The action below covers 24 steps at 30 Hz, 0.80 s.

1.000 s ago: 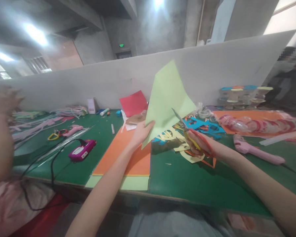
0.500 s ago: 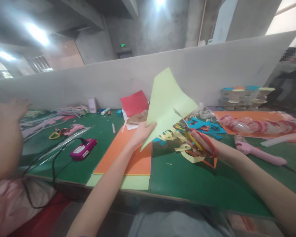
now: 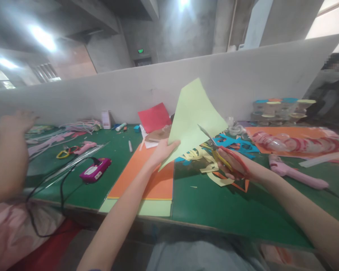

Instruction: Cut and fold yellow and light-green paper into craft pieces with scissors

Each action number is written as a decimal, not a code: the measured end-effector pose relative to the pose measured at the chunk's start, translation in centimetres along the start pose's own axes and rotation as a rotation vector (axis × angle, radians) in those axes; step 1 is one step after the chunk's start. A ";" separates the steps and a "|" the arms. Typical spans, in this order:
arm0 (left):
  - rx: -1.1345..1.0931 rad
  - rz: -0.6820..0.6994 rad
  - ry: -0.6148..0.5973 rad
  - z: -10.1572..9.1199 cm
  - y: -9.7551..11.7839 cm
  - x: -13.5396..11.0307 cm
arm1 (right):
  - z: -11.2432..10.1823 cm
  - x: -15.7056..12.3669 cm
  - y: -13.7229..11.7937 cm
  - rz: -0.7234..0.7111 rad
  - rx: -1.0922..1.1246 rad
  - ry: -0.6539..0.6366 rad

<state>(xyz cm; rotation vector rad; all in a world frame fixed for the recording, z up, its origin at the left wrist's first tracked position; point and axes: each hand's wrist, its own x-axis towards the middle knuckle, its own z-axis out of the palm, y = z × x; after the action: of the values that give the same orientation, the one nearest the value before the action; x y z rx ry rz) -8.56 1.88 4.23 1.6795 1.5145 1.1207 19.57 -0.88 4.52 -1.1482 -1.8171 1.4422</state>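
Note:
A pale green sheet of paper [image 3: 193, 109] stands raised over the table, pinched at its lower left edge by my left hand [image 3: 164, 151]. My right hand [image 3: 233, 163] is closed round the red and yellow handles of a pair of scissors [image 3: 206, 133]. The blades point up and left, in front of the sheet's lower right part; whether they touch the paper I cannot tell. Below the scissors lie yellow paper offcuts [image 3: 214, 169] and blue offcuts [image 3: 237, 145]. Under my left forearm is a stack of orange paper [image 3: 158, 184], with a green sheet sticking out at its front.
A co-worker's arm [image 3: 9, 150] reaches in at the left. A purple power strip [image 3: 96, 170] with a black cable lies on the green table. At right are a pink glue gun [image 3: 298, 175] and clear red-streaked plastic pieces [image 3: 299, 141]. A white partition [image 3: 124, 94] stands behind.
The green sheet has shifted slightly right and turned a little in my left hand. The scissor blades look a bit wider apart. The co-worker's hand has moved slightly right.

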 end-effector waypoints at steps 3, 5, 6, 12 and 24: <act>-0.012 -0.013 -0.005 -0.1 0.0 0.0 | -0.1 0.0 0.3 -0.013 -0.025 -0.033; -0.026 -0.017 -0.016 -0.2 0.0 0.0 | -0.2 0.1 1.0 -0.050 -0.026 -0.047; -0.028 -0.016 -0.022 -0.2 0.0 0.0 | -0.3 0.2 1.3 -0.068 -0.022 -0.058; 0.000 0.004 -0.047 -0.3 0.3 -0.3 | -0.5 0.3 1.7 -0.077 -0.038 -0.069; -0.011 0.007 -0.070 -0.2 0.6 -0.5 | -0.2 0.7 2.0 0.009 0.012 -0.051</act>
<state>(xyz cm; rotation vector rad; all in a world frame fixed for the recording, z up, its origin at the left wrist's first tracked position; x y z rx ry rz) -8.48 1.28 4.76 1.6999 1.4578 1.0606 19.91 -0.05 2.62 -1.1250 -1.8373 1.4988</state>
